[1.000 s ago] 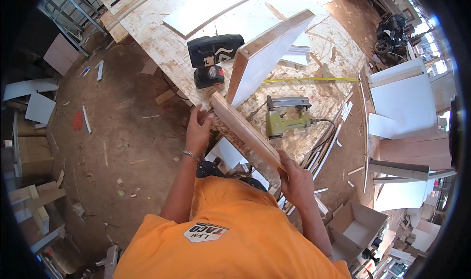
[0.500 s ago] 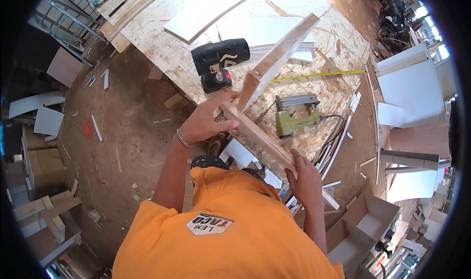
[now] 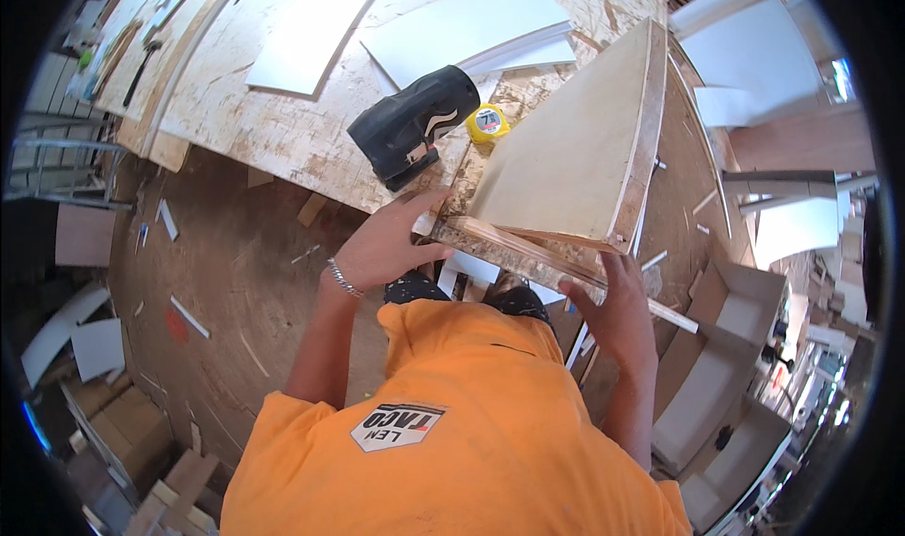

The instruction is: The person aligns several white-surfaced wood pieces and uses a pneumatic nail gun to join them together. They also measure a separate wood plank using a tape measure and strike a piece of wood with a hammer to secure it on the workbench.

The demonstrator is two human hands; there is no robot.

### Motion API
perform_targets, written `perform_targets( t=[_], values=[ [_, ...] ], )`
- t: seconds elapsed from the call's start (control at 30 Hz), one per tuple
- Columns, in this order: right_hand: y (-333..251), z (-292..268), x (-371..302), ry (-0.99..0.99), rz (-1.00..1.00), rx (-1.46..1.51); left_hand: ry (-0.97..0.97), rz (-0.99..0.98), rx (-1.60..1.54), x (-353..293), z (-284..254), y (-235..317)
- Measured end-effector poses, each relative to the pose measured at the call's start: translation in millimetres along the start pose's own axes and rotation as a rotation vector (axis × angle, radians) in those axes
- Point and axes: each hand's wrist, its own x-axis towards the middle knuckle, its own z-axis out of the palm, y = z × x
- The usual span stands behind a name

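A pale plywood-faced panel point(image 3: 575, 149) with wooden strips along its edges stands tilted at the table's near right corner. Along its near side runs a layered wooden rail point(image 3: 528, 248). Around the panel's lower right corner, my right hand point(image 3: 622, 314) is closed, thumb on the near side and fingers partly hidden behind. My left hand point(image 3: 382, 244) is beside the rail's left end, thumb and fingers spread apart; any contact there is unclear. A black bulky power tool point(image 3: 415, 126) lies beyond my left hand, with a yellow tape measure point(image 3: 487, 123) between it and the panel.
White boards point(image 3: 471, 27) lie across the worktable point(image 3: 302, 164). A hammer point(image 3: 141, 74) rests at its far left. Open box-like cabinets point(image 3: 721, 357) stand at my right. Offcuts point(image 3: 189, 316) are scattered on the brown floor, and a metal ladder point(image 3: 66, 168) stands at the left.
The panel has turned from nearly edge-on to show its broad plywood face. My left fingers have come away from the rail. The green nail gun and extended tape blade no longer show.
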Motion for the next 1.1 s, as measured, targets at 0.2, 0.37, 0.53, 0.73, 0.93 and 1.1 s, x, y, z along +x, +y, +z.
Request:
perform_targets(
  t=[0.2, 0.37, 0.53, 0.73, 0.93, 1.1],
  values=[
    [9.8, -23.7, 16.4, 0.027, 0.066, -0.081, 0.085, 0.184, 0.063, 42.4, 1.9, -23.0],
    [-2.4, -26.2, 18.8, 0.012, 0.133, -0.038, 0.146, 0.204, 0.060, 131.7, 41.6, -59.7],
    [-10.1, -16.7, -2.2, 0.037, 0.177, 0.046, 0.193, 0.222, 0.365, 204.7, 56.7, -84.4],
    [-10.4, -7.4, -28.7, 0.087, 0.265, 0.143, 0.121, 0.260, 0.288, 234.9, 55.2, -96.3],
    [-2.7, 3.2, -35.6, 0.126, 0.233, 0.161, 0.103, 0.157, -0.075, 235.5, 48.8, -62.6],
    [-1.6, 3.8, -29.5, 0.170, 0.141, 0.229, 0.205, 0.077, -0.490, 259.1, 54.3, -58.8]
  ],
)
